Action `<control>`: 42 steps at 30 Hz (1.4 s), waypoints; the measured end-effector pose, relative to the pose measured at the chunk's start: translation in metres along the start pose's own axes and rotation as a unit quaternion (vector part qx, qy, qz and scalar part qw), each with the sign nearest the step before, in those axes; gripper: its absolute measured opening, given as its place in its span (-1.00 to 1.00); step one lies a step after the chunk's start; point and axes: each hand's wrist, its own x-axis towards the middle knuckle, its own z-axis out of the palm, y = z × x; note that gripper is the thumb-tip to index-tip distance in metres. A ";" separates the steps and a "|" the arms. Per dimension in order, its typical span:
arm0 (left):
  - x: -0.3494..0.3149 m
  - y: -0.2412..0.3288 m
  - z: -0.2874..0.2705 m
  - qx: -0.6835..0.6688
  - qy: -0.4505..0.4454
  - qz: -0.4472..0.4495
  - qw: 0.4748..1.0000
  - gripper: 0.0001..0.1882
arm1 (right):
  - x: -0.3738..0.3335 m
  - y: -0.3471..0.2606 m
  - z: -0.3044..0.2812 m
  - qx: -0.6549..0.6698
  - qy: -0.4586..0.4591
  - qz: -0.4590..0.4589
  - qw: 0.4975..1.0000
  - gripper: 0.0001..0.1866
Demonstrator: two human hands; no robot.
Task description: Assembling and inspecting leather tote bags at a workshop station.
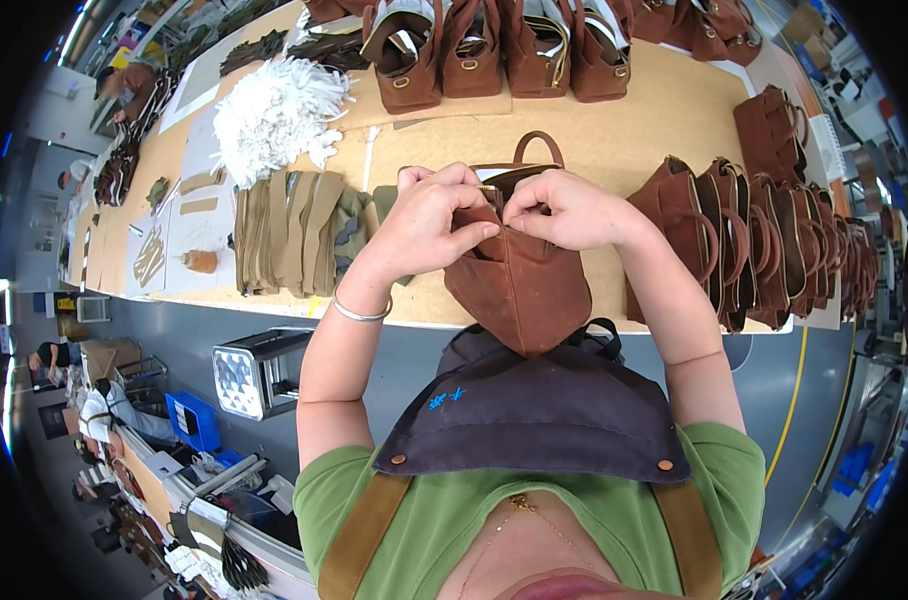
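Both hands [429,215] [564,208] at bag [519,280] rim

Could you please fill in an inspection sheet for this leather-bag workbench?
Surface: tan workbench, largely covered.
Job's things: brown leather bag held at the bench's near edge, mouth open.
Clutter: rows of brown bags, another bag row, olive fabric pieces, white strip pile.
Grippers: left hand and right hand pinch the bag's top edge.
Cables: nothing seen.
Surroundings: grey floor, blue crate, metal box.
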 end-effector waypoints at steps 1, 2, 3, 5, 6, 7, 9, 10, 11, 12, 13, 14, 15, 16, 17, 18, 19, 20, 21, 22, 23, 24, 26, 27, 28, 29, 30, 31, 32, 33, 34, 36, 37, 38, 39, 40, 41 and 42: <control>0.000 0.002 0.000 0.000 0.002 0.001 1.000 -0.82 | -0.001 0.000 0.001 -0.001 0.003 -0.005 1.000 -0.84; 0.000 0.003 0.000 0.000 0.003 0.003 1.000 -0.82 | -0.002 0.000 0.001 -0.001 0.006 -0.009 1.000 -0.84; 0.000 0.003 -0.001 0.001 0.000 -0.001 1.000 -0.82 | -0.002 -0.001 0.001 -0.001 0.006 -0.009 1.000 -0.84; 0.000 0.005 -0.002 0.004 -0.006 -0.009 1.000 -0.83 | -0.003 -0.003 0.001 -0.002 0.004 -0.009 1.000 -0.84; -0.001 0.005 -0.002 0.002 -0.005 -0.009 1.000 -0.83 | -0.003 -0.003 0.002 -0.002 0.006 -0.015 1.000 -0.84; -0.001 0.005 -0.002 0.000 -0.004 -0.009 1.000 -0.84 | -0.004 -0.003 0.002 -0.003 0.008 -0.021 1.000 -0.85; -0.001 0.007 -0.003 -0.002 -0.004 -0.010 1.000 -0.84 | -0.006 -0.003 0.003 -0.002 0.014 -0.032 0.999 -0.85; -0.001 0.007 -0.003 -0.001 -0.005 -0.011 1.000 -0.85 | -0.007 -0.003 0.003 0.000 0.016 -0.036 0.999 -0.85; -0.001 0.007 -0.003 -0.001 -0.006 -0.012 1.000 -0.85 | -0.007 -0.003 0.003 0.001 0.019 -0.041 0.999 -0.86; 0.000 0.007 -0.002 -0.002 -0.003 -0.013 1.000 -0.85 | -0.007 -0.004 0.002 0.002 0.019 -0.041 0.999 -0.86; 0.000 0.006 -0.001 -0.004 -0.001 -0.014 1.000 -0.85 | -0.007 -0.004 0.002 0.002 0.018 -0.040 0.999 -0.86; 0.000 0.006 -0.001 -0.005 0.002 -0.015 1.000 -0.85 | -0.007 -0.005 0.003 0.003 0.018 -0.040 0.999 -0.86; 0.000 0.006 -0.001 -0.008 -0.001 -0.016 1.000 -0.85 | -0.007 -0.005 0.003 0.007 0.017 -0.044 0.999 -0.86; -0.001 0.006 -0.002 -0.011 -0.004 -0.017 1.000 -0.85 | -0.007 -0.005 0.003 0.010 0.015 -0.048 0.999 -0.86; 0.000 0.006 -0.003 -0.014 -0.006 -0.018 1.000 -0.85 | -0.007 -0.005 0.002 0.013 0.014 -0.052 0.998 -0.86; 0.000 0.006 -0.002 -0.013 -0.004 -0.016 1.000 -0.85 | -0.007 -0.003 0.003 0.022 0.020 -0.049 0.998 -0.86; 0.000 0.005 -0.001 -0.013 -0.001 -0.013 1.000 -0.85 | -0.006 0.001 0.006 0.031 0.026 -0.047 0.998 -0.86; 0.000 0.006 -0.001 -0.011 0.001 -0.011 1.000 -0.85 | -0.006 0.004 0.008 0.040 0.032 -0.045 0.998 -0.87; 0.000 0.007 -0.002 -0.011 0.000 -0.014 1.000 -0.85 | -0.005 0.006 0.008 0.047 0.033 -0.036 0.998 -0.87; 0.001 0.008 -0.002 -0.010 -0.001 -0.018 1.000 -0.85 | -0.005 0.007 0.009 0.054 0.035 -0.028 0.998 -0.87; 0.002 0.009 -0.003 -0.009 -0.001 -0.021 1.000 -0.85 | -0.004 0.007 0.009 0.061 0.035 -0.019 0.997 -0.87; 0.003 0.010 -0.004 -0.005 -0.003 -0.023 1.000 -0.85 | -0.004 0.006 0.009 0.068 0.036 -0.017 0.997 -0.87; 0.004 0.011 -0.004 0.001 -0.006 -0.027 1.000 -0.85 | -0.005 0.004 0.010 0.081 0.038 -0.011 0.996 -0.86; 0.005 0.011 -0.003 0.001 -0.006 -0.028 1.000 -0.85 | -0.005 0.003 0.009 0.076 0.037 -0.008 0.996 -0.85; 0.006 0.009 -0.002 0.002 -0.006 -0.028 1.000 -0.85 | -0.006 0.002 0.008 0.071 0.036 -0.005 0.997 -0.85; 0.008 0.008 -0.001 0.003 -0.007 -0.028 1.000 -0.85 | -0.007 0.001 0.007 0.066 0.035 -0.002 0.997 -0.84; 0.007 0.010 -0.001 -0.001 -0.004 -0.027 1.000 -0.85 | -0.008 0.002 0.008 0.076 0.039 -0.003 0.996 -0.84; 0.007 0.012 -0.002 -0.004 0.000 -0.025 1.000 -0.85 | -0.008 0.003 0.009 0.086 0.042 -0.005 0.995 -0.84; 0.007 0.013 -0.002 -0.008 0.003 -0.024 1.000 -0.84 | -0.009 0.004 0.010 0.096 0.047 -0.005 0.994 -0.84; 0.007 0.013 -0.002 -0.003 0.008 -0.010 1.000 -0.85 | -0.010 0.006 0.011 0.098 0.056 -0.017 0.993 -0.85; 0.007 0.012 -0.003 0.003 0.013 0.005 1.000 -0.85 | -0.011 0.007 0.011 0.101 0.066 -0.029 0.992 -0.86; 0.007 0.009 -0.004 -0.048 0.022 0.005 0.999 -0.86 | -0.012 0.007 0.013 0.116 0.078 -0.037 0.989 -0.87; 0.008 0.004 -0.003 -0.106 0.025 -0.008 0.994 -0.86 | -0.014 0.007 0.014 0.130 0.081 -0.033 0.988 -0.87; 0.008 0.000 -0.002 -0.163 0.029 -0.022 0.986 -0.86 | -0.015 0.006 0.014 0.143 0.083 -0.028 0.986 -0.87; 0.008 -0.003 0.000 -0.149 0.045 0.004 0.988 -0.87 | -0.015 0.007 0.013 0.137 0.067 -0.018 0.988 -0.89; 0.007 -0.006 0.002 -0.135 0.062 0.029 0.989 -0.88 | -0.016 0.007 0.011 0.130 0.050 -0.008 0.990 -0.91; 0.008 -0.008 0.003 -0.120 0.079 0.056 0.988 -0.88 | -0.016 0.007 0.008 0.123 0.035 0.003 0.992 -0.93; 0.008 -0.008 0.004 -0.123 0.078 0.048 0.988 -0.88 | -0.015 0.009 0.008 0.159 0.044 -0.001 0.986 -0.94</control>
